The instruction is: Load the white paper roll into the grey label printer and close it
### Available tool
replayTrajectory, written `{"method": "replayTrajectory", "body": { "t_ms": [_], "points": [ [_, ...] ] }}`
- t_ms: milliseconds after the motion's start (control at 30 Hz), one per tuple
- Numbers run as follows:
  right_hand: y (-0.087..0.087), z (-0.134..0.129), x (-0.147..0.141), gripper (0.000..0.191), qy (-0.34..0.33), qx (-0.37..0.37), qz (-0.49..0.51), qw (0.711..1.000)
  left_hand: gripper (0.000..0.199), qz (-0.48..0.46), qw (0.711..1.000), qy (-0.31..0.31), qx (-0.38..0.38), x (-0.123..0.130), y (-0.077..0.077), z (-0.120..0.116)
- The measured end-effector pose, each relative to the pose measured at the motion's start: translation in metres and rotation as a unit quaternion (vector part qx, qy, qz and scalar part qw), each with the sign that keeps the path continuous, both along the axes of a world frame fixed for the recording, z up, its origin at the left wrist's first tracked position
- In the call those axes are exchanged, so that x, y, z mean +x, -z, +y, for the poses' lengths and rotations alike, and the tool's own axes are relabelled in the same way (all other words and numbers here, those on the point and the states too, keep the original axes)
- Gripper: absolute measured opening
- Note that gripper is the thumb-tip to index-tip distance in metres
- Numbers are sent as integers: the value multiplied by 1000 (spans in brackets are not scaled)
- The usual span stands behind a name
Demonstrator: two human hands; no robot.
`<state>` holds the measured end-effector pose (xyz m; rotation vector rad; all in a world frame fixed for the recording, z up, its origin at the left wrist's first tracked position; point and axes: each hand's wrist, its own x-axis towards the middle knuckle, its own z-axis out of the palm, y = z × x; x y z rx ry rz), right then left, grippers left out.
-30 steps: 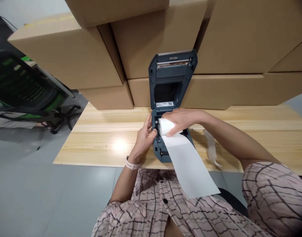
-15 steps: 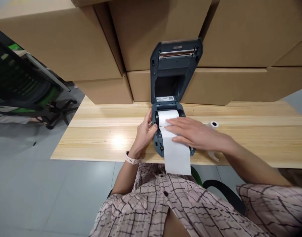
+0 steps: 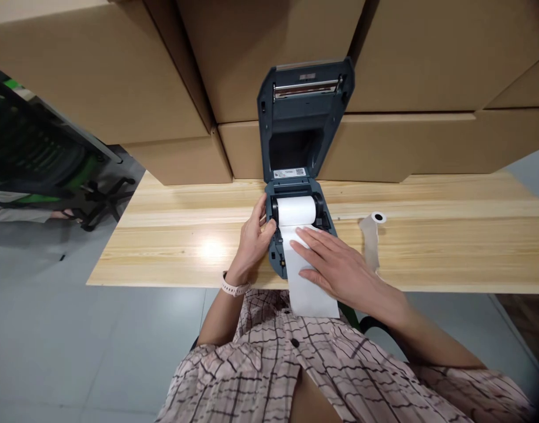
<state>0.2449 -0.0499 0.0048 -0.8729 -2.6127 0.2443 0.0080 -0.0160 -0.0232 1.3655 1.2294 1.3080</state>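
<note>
A dark grey label printer [image 3: 275, 258] stands near the table's front edge with its lid [image 3: 302, 120] raised. Inside it sits a white label roll [image 3: 296, 210], and a strip of label paper [image 3: 311, 299] runs out over the front edge toward me. My left hand [image 3: 254, 238] grips the printer's left side, thumb on the rim and fingers along the outer wall. Spread flat on the strip, just below the roll, lies my right hand [image 3: 340, 264]. It covers part of the paper and the printer's front right corner.
To the right, a small paper roll [image 3: 378, 217] with a loose curling end lies on the wooden table [image 3: 454, 241]. Cardboard boxes [image 3: 163, 158] are stacked behind the printer. At the far left a dark office chair [image 3: 35, 141] stands on the grey floor.
My right hand has slid down the label strip toward me, so more of the roll shows. My left hand keeps its place on the printer. The view has shifted slightly.
</note>
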Motion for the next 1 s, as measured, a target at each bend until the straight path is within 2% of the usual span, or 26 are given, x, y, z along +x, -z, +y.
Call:
{"method": "replayTrajectory", "body": {
  "t_ms": [133, 333, 433, 533, 600, 633, 667, 733, 800, 833, 867, 933, 1000],
  "points": [
    [4, -12, -3, 55, 15, 18, 9, 1000, 69, 2, 1000, -2, -3, 0, -1, -2],
    [8, -15, -10, 56, 36, -7, 12, 999, 66, 4, 1000, -9, -24, 2, -5, -2],
    [3, -18, -8, 49, 42, -22, 19, 999, 64, 14, 999, -13, -32, 6, -7, -8],
    [-12, -7, 5, 38, -7, -73, 90, 993, 74, 74, 997, 0, -22, 11, -10, -26],
    [-26, 19, 16, 32, -2, -85, 197, 977, 91, 109, 994, 15, -17, 15, -10, -43],
    [-34, 39, 21, 31, 40, -69, 262, 962, 98, 111, 993, 20, -22, 17, -9, -51],
    [-42, 63, 24, 34, 93, -43, 309, 945, 103, 103, 994, 24, -34, 19, -8, -59],
    [-57, 120, 23, 52, 142, -39, 360, 921, 107, 71, 995, 22, -65, 22, -6, -73],
    [-71, 176, 12, 67, 132, -148, 414, 888, 111, 43, 995, 16, -84, 23, -4, -84],
    [-77, 198, 4, 74, 98, -202, 422, 878, 113, 33, 996, 14, -87, 24, -3, -87],
    [-83, 214, -5, 78, 75, -226, 418, 877, 115, 26, 996, 14, -87, 24, -2, -90],
    [-91, 227, -21, 79, 31, -254, 433, 864, 118, 18, 996, 14, -86, 22, 1, -94],
    [-94, 214, -28, 73, 1, -257, 468, 845, 119, 15, 996, 16, -88, 20, 3, -98]
  ]
}}
